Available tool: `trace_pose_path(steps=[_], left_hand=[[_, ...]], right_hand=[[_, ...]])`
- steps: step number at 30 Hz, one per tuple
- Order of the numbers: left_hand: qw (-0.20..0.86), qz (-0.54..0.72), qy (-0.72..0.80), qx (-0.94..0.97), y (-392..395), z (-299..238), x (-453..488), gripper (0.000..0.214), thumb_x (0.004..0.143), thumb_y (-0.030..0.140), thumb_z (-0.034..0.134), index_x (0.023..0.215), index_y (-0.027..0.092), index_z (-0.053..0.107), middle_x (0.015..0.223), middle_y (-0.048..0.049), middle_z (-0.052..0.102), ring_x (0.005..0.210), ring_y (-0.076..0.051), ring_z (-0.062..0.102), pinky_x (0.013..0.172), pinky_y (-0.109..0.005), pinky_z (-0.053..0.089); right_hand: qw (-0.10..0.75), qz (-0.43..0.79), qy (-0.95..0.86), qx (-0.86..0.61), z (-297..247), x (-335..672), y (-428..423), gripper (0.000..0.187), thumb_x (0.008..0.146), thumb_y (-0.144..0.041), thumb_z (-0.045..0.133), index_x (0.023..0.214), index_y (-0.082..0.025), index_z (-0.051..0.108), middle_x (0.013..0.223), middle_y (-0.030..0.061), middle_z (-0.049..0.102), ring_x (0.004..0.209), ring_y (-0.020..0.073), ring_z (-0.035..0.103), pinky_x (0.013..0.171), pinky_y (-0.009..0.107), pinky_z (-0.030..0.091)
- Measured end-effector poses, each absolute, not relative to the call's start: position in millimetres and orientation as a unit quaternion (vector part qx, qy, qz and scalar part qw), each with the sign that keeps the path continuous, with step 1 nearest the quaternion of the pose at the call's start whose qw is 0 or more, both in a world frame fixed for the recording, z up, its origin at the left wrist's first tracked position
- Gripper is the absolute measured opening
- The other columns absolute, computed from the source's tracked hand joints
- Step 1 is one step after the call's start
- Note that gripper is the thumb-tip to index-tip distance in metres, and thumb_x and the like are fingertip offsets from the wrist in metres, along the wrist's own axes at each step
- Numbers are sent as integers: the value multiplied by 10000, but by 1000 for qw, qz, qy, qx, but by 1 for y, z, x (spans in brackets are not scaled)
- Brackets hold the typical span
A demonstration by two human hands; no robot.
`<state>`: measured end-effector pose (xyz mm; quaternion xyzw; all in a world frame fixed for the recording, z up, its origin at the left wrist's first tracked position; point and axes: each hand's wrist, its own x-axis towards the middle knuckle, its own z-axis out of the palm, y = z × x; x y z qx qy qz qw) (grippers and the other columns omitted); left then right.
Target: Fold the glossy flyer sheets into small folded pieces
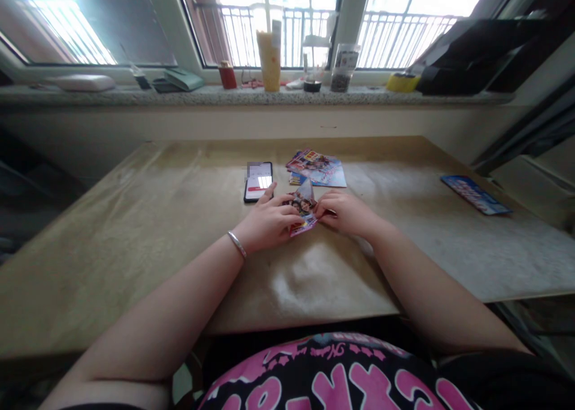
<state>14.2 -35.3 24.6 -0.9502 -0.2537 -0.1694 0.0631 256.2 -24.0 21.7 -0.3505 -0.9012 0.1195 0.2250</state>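
A colourful printed paper (304, 205), folded with one flap standing up, is between my two hands above the table. My left hand (267, 221), a silver bangle at its wrist, has several fingers curled over the paper's left side; its thumb is hidden. One finger sticks out towards the lower right corner of the phone (259, 181), whose screen is lit. With thumb and fingertips together, my right hand (344, 211) pinches the paper's right edge. Just beyond lies a loose pile of printed sheets (321, 167).
A brownish cover lies over the table (171, 218). At the far right is a blue printed packet (474, 194). Along the window sill (179, 100) stand a tall yellow cup (269, 62), a red container (227, 75), a clear tub (344, 68) and a yellow roll (402, 83).
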Motion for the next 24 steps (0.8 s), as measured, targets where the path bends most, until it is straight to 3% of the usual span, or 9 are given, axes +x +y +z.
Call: trace_pose_path(steps=[5, 9, 14, 24], left_hand=[[28, -156, -240, -958, -36, 32, 11, 296, 833, 479, 606, 1065, 311, 678, 1067, 7, 686, 1232, -267, 460, 1147, -563, 4], [25, -151, -247, -957, -36, 32, 11, 216, 920, 379, 502, 988, 338, 703, 1032, 36, 692, 1169, -230, 505, 1137, -568, -5], [37, -160, -247, -955, -37, 29, 13, 167, 888, 356, 558, 924, 323, 718, 976, 26, 700, 1151, -230, 506, 1134, -571, 14], [24, -157, -271, -949, -38, 30, 14, 114, 840, 339, 614, 865, 318, 723, 809, 19, 655, 978, -193, 565, 1127, -585, 16]], right_hand=[[198, 132, -905, -353, 19, 258, -22, 88, 740, -101, 635, 753, -181, 668, 864, 53, 692, 860, 185, 609, 809, 316, 465], [191, 133, -910, -342, 20, 259, -22, 65, 724, -147, 676, 772, -191, 674, 912, 50, 690, 906, 192, 608, 855, 339, 457], [189, 143, -918, -317, 21, 260, -24, 105, 717, -218, 714, 821, -206, 703, 946, 58, 695, 957, 212, 601, 895, 373, 454], [197, 147, -911, -332, 19, 255, -29, 167, 776, -189, 644, 906, -228, 741, 947, 63, 685, 921, 197, 612, 899, 353, 459]])
